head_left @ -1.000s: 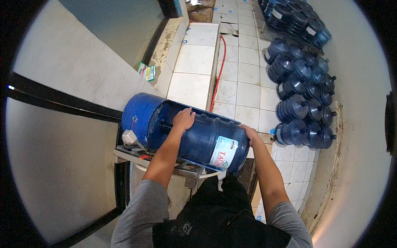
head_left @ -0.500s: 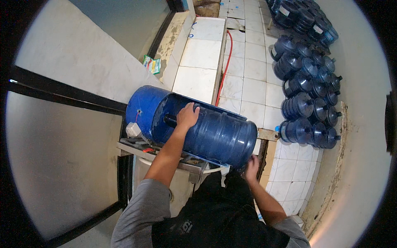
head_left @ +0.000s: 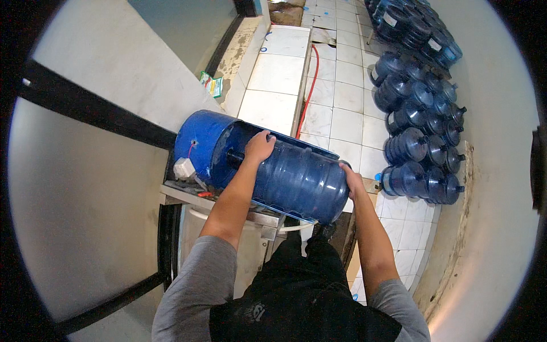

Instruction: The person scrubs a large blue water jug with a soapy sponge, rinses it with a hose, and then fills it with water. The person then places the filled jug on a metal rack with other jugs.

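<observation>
At centre of the head view, your left hand [head_left: 259,147] lies spread, palm down, on the upper side of the water jug [head_left: 299,179], steadying it. The jug lies on its side, neck inside the blue drum [head_left: 202,142] at nine o'clock. Your right hand [head_left: 352,179] presses flat against its base at three o'clock, bracing it. More jugs [head_left: 419,148] line the wall at two o'clock.

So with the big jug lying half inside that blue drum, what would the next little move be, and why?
Probably a short push further in. The water jug lies on its side with its neck end inside the blue drum, its base end sticking out. The left hand rests on top near the drum's mouth, and the right hand cups the base, well placed to push.
</observation>
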The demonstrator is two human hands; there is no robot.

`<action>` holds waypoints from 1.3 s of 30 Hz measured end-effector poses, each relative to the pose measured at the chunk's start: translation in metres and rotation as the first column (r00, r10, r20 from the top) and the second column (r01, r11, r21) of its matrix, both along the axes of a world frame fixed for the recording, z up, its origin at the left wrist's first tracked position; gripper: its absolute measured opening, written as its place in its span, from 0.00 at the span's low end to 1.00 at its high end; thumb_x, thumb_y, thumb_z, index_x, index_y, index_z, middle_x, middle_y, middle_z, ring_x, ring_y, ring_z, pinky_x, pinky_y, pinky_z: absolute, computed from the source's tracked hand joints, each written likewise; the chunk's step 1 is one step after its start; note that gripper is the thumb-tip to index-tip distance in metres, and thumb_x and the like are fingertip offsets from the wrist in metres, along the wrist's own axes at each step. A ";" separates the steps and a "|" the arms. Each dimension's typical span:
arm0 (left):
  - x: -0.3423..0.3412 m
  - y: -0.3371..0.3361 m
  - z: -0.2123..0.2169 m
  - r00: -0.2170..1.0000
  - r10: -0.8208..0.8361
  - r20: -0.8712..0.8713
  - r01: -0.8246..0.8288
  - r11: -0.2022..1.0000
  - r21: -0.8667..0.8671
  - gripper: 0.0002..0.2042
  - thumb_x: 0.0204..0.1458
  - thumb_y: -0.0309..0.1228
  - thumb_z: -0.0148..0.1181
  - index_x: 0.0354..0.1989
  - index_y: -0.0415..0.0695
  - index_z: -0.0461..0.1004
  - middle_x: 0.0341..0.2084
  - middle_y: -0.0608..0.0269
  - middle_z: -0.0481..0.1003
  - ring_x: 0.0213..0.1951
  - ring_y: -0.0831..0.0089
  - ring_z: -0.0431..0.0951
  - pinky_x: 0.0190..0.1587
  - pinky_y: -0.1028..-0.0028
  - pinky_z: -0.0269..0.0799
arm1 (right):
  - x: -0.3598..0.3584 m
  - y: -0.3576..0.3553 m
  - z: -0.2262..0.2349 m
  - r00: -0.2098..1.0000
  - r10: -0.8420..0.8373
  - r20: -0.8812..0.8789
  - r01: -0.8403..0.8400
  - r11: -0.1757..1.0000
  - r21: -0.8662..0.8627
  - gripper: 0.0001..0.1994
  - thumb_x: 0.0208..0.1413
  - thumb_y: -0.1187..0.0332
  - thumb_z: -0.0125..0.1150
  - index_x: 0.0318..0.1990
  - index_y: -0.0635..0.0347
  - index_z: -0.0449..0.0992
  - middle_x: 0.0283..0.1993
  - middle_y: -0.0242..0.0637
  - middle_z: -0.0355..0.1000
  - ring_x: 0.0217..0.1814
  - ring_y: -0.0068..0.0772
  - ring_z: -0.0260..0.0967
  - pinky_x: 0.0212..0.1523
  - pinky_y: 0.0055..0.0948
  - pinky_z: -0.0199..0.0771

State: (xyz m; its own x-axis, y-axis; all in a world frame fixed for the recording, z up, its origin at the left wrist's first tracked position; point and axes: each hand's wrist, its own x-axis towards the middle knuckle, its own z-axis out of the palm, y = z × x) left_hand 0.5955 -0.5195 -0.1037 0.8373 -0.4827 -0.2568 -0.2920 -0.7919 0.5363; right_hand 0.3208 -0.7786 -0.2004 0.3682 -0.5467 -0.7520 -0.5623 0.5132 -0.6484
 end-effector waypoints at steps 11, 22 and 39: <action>-0.027 0.027 0.014 0.996 -0.053 -0.071 0.066 0.979 0.192 0.36 0.67 0.56 0.42 0.76 0.45 0.52 0.73 0.51 0.59 0.68 0.48 0.68 0.66 0.47 0.65 | -0.187 0.134 -0.039 0.950 0.181 0.256 -0.104 0.953 -0.286 0.38 0.62 0.54 0.66 0.73 0.65 0.58 0.66 0.48 0.68 0.73 0.49 0.61 0.73 0.44 0.57; -0.038 0.063 0.063 0.984 -0.168 0.059 0.156 0.974 0.166 0.31 0.64 0.53 0.52 0.69 0.45 0.65 0.66 0.49 0.69 0.64 0.52 0.72 0.65 0.56 0.68 | 0.008 0.032 0.056 0.999 0.031 -0.042 -0.040 0.967 -0.251 0.44 0.48 0.42 0.74 0.52 0.87 0.73 0.47 0.60 0.79 0.41 0.48 0.81 0.41 0.41 0.81; 0.051 0.274 0.100 0.959 -0.001 0.285 -0.101 0.933 0.345 0.14 0.41 0.29 0.71 0.39 0.48 0.79 0.42 0.56 0.81 0.48 0.54 0.81 0.55 0.50 0.70 | -0.126 0.171 0.045 0.901 0.402 -0.164 -0.421 0.717 -0.556 0.47 0.49 0.61 0.80 0.68 0.68 0.50 0.56 0.64 0.74 0.60 0.60 0.75 0.61 0.46 0.73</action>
State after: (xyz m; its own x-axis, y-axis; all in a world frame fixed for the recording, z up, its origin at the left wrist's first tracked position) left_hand 0.6462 -0.2453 -0.0040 0.9199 -0.3591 -0.1578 -0.3424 -0.9314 0.1236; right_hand 0.1948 -0.6081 -0.1557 0.6413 -0.6727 -0.3690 -0.6539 -0.2275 -0.7216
